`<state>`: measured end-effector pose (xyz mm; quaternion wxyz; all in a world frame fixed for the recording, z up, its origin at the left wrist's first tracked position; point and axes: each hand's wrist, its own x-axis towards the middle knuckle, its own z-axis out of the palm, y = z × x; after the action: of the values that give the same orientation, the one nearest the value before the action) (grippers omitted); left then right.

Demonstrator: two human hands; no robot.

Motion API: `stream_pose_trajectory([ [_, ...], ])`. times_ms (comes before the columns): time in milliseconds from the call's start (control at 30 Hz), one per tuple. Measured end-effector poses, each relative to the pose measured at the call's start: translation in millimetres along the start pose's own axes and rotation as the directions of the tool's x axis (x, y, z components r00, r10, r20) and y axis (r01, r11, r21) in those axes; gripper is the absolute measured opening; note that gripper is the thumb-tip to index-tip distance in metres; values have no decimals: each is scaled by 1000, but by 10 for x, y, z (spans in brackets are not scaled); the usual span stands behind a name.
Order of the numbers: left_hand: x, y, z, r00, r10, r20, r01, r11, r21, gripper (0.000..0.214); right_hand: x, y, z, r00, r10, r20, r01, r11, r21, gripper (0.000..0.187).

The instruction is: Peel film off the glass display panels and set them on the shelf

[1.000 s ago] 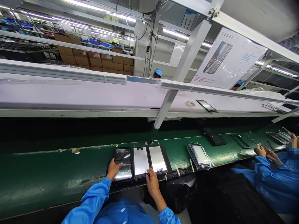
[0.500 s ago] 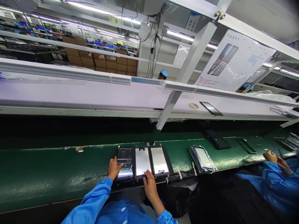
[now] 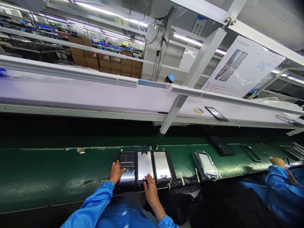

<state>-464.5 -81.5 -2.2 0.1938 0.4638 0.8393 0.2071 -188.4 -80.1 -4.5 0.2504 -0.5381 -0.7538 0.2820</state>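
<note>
Three flat screen panels lie side by side on the green bench. The left one is a dark glossy panel (image 3: 127, 167); the middle silver-backed panel (image 3: 144, 164) and the right silver-backed panel (image 3: 162, 165) have black frames. My left hand (image 3: 116, 173) lies along the dark panel's left edge, its thumb stretched over the surface and fingers apart. At the lower edge of the middle panel, my right hand (image 3: 151, 190) rests with fingers extended and loosely spread. Neither hand lifts a panel.
A stack of framed panels (image 3: 207, 165) sits right on the green bench (image 3: 52, 177). A co-worker's hand (image 3: 278, 162) is at the far right. A white post (image 3: 175, 109) comes down from the shelf (image 3: 106, 98), which holds a tape roll (image 3: 199, 110).
My right hand has slid slightly down and left at the middle panel's lower edge. My left hand has stayed in place. The co-worker's hands have moved, and the view has tilted slightly.
</note>
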Motion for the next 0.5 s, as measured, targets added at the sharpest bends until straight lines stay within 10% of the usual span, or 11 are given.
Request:
stream_pose_trajectory([
  [233, -188, 97, -156, 993, 15, -113, -6, 997, 80, 70, -2, -25, 22, 1000, -17, 13, 17, 1000, -8, 48],
  [500, -341, -5, 49, 956, 289, -44, -290, 957, -30, 52, 48, -8, 125, 996, -77, 43, 75, 996, 49, 48],
])
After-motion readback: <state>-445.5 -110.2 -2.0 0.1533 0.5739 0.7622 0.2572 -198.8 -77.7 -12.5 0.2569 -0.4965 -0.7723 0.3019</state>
